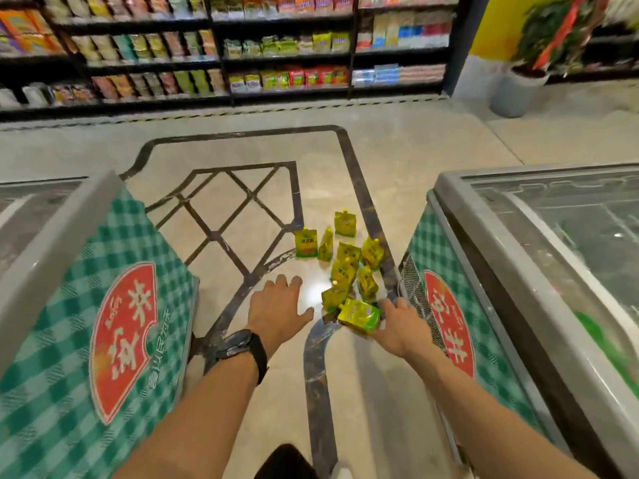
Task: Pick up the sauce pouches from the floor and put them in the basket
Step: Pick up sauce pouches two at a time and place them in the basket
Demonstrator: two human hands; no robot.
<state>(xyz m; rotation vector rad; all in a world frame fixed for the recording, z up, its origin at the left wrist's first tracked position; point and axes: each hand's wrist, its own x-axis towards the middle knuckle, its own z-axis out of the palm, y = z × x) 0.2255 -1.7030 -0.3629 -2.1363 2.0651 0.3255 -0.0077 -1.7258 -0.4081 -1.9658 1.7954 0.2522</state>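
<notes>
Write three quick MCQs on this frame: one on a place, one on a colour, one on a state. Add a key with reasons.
1. Where do the loose sauce pouches stand?
A. On a shelf
B. On the floor between the two freezers
C. Inside a freezer

2. Main colour of the pouches?
A. Yellow-green
B. Blue
C. White

3. What are the hands doing?
A. Both empty
B. Left hand holds a pouch
C. Right hand holds a pouch, left hand open

Key:
1 B, they cluster on the floor between the left freezer and right freezer.
2 A, all are yellow-green.
3 C, the right hand grips the held pouch; the left hand has spread fingers.
</notes>
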